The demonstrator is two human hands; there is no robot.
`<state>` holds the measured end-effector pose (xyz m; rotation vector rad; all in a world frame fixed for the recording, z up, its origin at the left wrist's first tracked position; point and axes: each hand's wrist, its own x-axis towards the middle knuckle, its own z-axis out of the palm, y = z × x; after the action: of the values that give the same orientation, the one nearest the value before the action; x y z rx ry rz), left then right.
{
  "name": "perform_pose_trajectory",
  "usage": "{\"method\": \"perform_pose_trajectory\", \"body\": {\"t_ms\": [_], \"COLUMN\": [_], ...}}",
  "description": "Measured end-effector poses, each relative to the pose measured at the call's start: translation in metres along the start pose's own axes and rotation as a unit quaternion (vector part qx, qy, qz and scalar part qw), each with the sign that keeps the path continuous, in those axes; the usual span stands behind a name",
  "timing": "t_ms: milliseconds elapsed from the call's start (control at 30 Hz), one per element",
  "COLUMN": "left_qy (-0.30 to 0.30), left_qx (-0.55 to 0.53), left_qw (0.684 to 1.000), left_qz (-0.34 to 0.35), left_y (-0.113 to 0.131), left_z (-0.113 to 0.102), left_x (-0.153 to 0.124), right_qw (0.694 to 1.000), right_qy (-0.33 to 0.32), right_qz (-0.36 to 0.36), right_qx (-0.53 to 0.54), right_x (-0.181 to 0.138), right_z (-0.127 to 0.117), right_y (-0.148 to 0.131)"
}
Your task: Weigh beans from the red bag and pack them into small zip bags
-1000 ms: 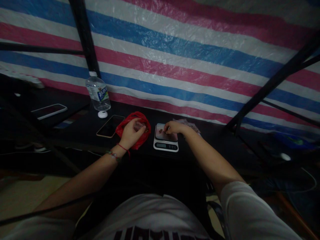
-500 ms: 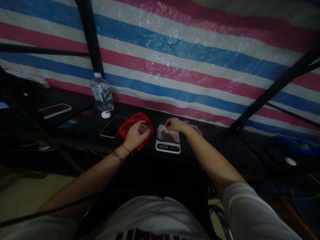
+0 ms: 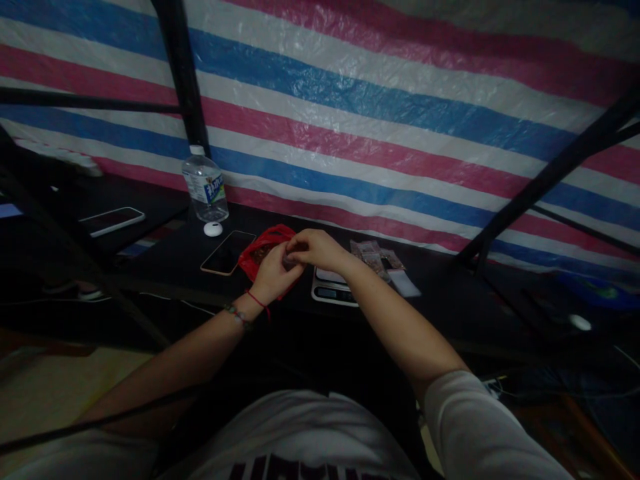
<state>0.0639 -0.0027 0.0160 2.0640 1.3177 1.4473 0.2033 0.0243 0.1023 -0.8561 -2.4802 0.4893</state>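
A scale (image 3: 329, 293) sits partly hidden behind the right wrist. The left hand (image 3: 273, 272) pinches a small clear bag (image 3: 287, 261) over the red bag (image 3: 273, 235); the right hand (image 3: 319, 249) bends fingers to it, grip unclear. Filled packets (image 3: 371, 259) lie right of that hand.

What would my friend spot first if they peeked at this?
Probably the big striped sheet, red, white and blue, behind the black table. Then the bright red bag under the left hand, with the right hand close by. After that, maybe the clear bottle standing on the table's left side.
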Motion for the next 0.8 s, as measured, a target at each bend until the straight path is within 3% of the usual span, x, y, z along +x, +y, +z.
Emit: {"method": "perform_pose_trajectory", "body": {"t_ms": [133,233,333,433,500,600,700,800], "left_qy": [0.011,0.02,0.025,0.031,0.034,0.033,0.04,0.042], "left_qx": [-0.024,-0.039,-0.054,-0.062,-0.062,-0.057,-0.052,-0.057], "left_qw": [1.0,0.999,0.998,0.997,0.997,0.997,0.997,0.996], "left_qz": [-0.016,-0.027,-0.036,-0.041,-0.04,-0.042,-0.047,-0.05], "left_y": [-0.002,-0.007,-0.009,-0.011,-0.012,-0.015,-0.019,-0.02], "left_z": [0.002,0.003,0.0,-0.002,-0.003,-0.001,0.0,0.001], "left_x": [0.0,0.0,0.002,0.004,0.005,0.005,0.005,0.006], "right_qw": [0.998,0.991,0.963,0.933,0.921,0.917,0.925,0.938], "right_qy": [0.051,0.049,-0.059,-0.153,-0.18,-0.149,-0.108,-0.121], "right_qz": [0.018,0.117,0.246,0.309,0.33,0.344,0.33,0.302], "right_qx": [-0.016,-0.047,-0.091,-0.102,-0.1,-0.14,-0.152,-0.124], "right_x": [-0.008,-0.024,-0.046,-0.062,-0.066,-0.06,-0.05,-0.039], "right_z": [-0.016,-0.029,-0.035,-0.03,-0.023,-0.011,-0.003,0.001], "right_y": [0.018,0.052,0.087,0.107,0.112,0.112,0.11,0.11]}}
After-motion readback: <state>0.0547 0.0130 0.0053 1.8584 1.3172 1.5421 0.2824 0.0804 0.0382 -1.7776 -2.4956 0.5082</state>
